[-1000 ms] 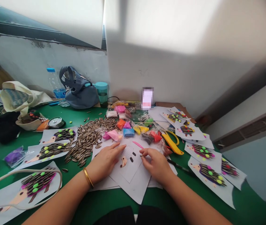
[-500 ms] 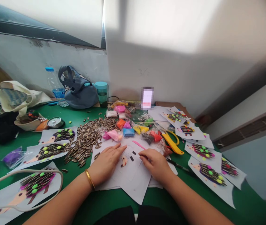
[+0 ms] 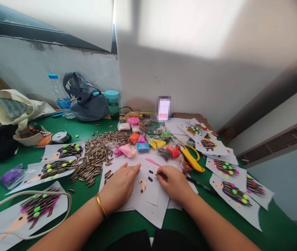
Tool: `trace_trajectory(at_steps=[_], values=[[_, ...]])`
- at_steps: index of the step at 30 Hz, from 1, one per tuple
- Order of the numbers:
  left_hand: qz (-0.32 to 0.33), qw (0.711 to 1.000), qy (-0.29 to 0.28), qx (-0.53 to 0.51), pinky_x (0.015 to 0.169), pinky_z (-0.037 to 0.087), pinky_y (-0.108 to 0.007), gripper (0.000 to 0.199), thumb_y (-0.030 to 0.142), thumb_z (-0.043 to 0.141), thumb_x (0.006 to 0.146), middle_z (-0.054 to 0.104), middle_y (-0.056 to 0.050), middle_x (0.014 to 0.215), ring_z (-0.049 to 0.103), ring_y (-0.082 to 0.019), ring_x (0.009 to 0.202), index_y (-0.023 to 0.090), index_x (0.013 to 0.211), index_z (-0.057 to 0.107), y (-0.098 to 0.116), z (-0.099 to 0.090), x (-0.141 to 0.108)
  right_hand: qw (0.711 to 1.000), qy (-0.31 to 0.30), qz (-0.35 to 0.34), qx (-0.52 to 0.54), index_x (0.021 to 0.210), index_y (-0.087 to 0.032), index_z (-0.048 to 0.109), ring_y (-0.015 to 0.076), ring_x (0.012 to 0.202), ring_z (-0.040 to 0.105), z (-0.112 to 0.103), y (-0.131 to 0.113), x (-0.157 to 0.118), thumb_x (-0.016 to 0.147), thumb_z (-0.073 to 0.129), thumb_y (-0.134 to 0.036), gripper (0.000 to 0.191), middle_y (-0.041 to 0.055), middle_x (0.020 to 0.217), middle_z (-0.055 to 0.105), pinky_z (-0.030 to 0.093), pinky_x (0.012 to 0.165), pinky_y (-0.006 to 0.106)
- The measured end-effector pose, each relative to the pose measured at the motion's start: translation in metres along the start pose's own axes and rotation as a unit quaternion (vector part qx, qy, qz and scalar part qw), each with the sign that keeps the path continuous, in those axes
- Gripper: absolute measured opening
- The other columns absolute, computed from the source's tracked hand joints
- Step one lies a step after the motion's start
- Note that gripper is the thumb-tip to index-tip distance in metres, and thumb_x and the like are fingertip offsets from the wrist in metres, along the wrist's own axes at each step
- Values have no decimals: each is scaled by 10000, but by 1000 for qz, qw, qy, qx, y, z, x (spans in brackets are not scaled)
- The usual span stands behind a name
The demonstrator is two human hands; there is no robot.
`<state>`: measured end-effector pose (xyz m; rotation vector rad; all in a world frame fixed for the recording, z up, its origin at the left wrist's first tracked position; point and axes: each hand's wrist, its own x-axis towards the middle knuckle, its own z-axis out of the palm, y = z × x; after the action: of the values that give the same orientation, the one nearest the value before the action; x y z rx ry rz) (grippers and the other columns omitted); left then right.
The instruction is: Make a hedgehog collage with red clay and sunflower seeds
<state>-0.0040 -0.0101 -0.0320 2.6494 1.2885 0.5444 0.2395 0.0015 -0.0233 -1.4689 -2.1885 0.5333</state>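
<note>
My left hand (image 3: pixel 121 186) lies flat on the white paper (image 3: pixel 151 212), fingers stretched out beside a small hedgehog picture. The hedgehog has a dotted body outline (image 3: pixel 144 170), a peach face (image 3: pixel 142 185) and two dark oval pieces (image 3: pixel 151 176) at its right. Just right of these, my right hand (image 3: pixel 173 183) is closed with fingers pinched around a thin dark-tipped stick (image 3: pixel 157 174); most of it is hidden by the fingers. A pink plastic clay knife (image 3: pixel 152 162) lies above the right hand. A black pen (image 3: pixel 199 183) shows beside my right wrist.
Sunflower seeds (image 3: pixel 96 157) are heaped at the left. Bagged coloured clay (image 3: pixel 143 147) and a yellow-handled cutter (image 3: pixel 192 159) lie behind the paper. Finished hedgehog pictures (image 3: pixel 233 195) line both sides. A white cable (image 3: pixel 70 205) loops at front left; a bag (image 3: pixel 88 104) stands behind.
The hedgehog picture has shifted and turned slightly, its face now further right and lower. My left hand has slid a little left and down; the right hand stays almost in place.
</note>
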Motion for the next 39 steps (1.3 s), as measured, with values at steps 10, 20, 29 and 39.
trace_trajectory(at_steps=[10, 20, 29, 39], values=[[-16, 999, -28, -17, 1138, 313, -503, 622, 35, 449, 799, 537, -103, 1350, 471, -224, 1275, 184, 1397, 367, 0, -3, 2, 1000, -20, -12, 4, 793, -210, 626, 158, 742, 559, 3, -9, -9, 782, 577, -124, 100, 4, 775, 642, 392, 670, 259], [-15, 999, -30, -16, 1134, 318, -500, 604, 48, 454, 806, 544, -105, 1345, 482, -223, 1265, 178, 1390, 374, -1, -4, 1, 999, -32, -4, 2, 748, -204, 594, 141, 702, 535, 6, -12, -8, 753, 596, -121, 83, -15, 730, 621, 364, 639, 246], [-14, 999, -24, -20, 1133, 323, -495, 605, 52, 454, 807, 548, -96, 1343, 491, -222, 1259, 193, 1391, 375, -2, -4, 2, 999, -28, -17, 4, 738, -209, 584, 155, 697, 540, 8, -11, -8, 754, 583, -119, 92, 1, 728, 626, 367, 632, 256], [-15, 999, -23, -19, 1131, 327, -499, 602, 45, 453, 807, 548, -94, 1344, 489, -224, 1261, 191, 1387, 381, -1, -4, 3, 997, -21, -47, -55, 687, -201, 546, 160, 696, 537, 14, -11, -9, 745, 565, -108, 111, 12, 712, 606, 347, 641, 269]])
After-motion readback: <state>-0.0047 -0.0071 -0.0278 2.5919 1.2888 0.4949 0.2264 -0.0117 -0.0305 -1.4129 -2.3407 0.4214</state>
